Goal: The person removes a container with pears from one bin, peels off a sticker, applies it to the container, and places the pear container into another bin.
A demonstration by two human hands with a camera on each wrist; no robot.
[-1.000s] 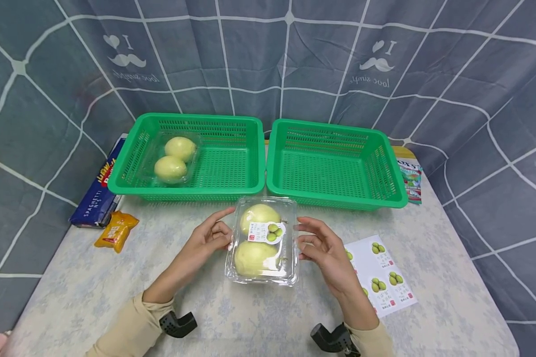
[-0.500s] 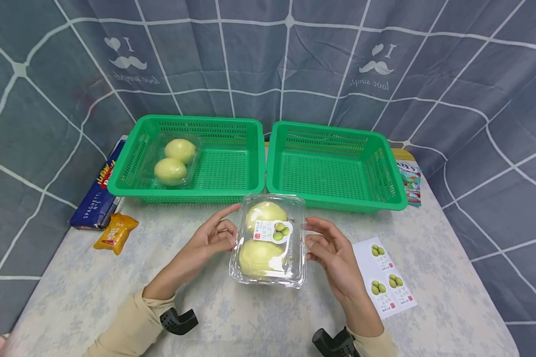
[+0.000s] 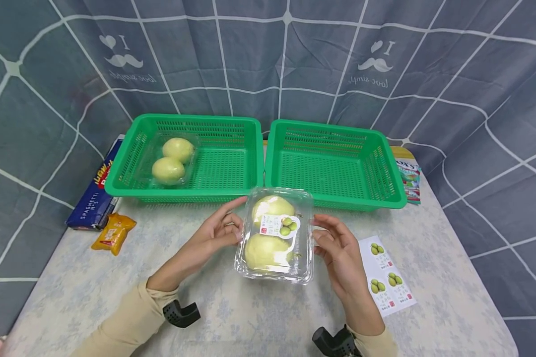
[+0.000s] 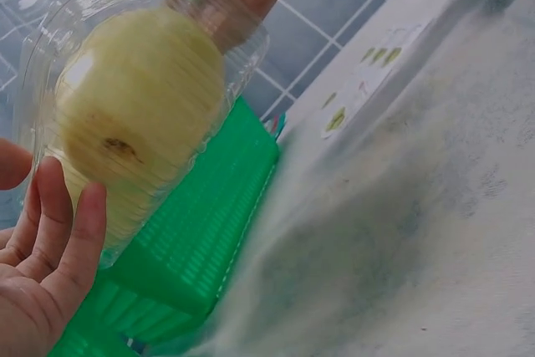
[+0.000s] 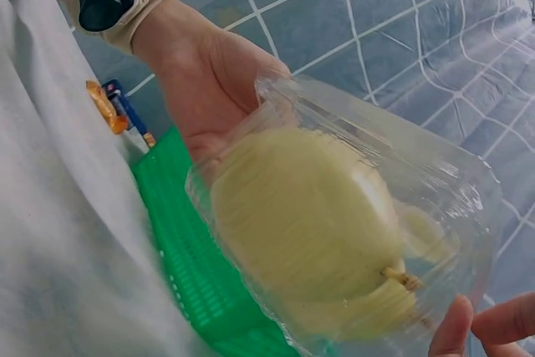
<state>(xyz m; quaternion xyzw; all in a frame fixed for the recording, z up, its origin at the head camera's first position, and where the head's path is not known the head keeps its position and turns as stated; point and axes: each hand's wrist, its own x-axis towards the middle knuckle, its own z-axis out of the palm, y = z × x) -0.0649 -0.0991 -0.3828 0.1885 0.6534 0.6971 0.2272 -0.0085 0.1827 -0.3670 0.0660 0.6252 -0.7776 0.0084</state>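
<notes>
Both hands hold a clear plastic clamshell box (image 3: 306,250) in front of the baskets. Inside sit two pale yellow, melon-like fruits (image 3: 268,250), one behind the other. A white label (image 3: 274,225) with printed green fruit is on its lid. My left hand (image 3: 216,235) grips the left side, index finger reaching along the upper edge. On the opposite side, my right hand (image 3: 339,253) pinches the edge with its fingertips. From below, the left wrist view shows the box (image 4: 230,68) raised over the table. A short stem (image 5: 403,278) shows through the plastic in the right wrist view.
The left green basket (image 3: 223,192) bears a similar box of two fruits (image 3: 168,170); another green basket (image 3: 335,199) stands beside it. A label sheet (image 3: 386,282) lies right. A spaghetti box (image 3: 89,206), an orange packet (image 3: 113,233) and a colourful packet (image 3: 412,181) flank the baskets.
Both hands have carried the box a little to the right and slightly toward the baskets, and it has tilted a bit. The baskets and other things stay where they were.
</notes>
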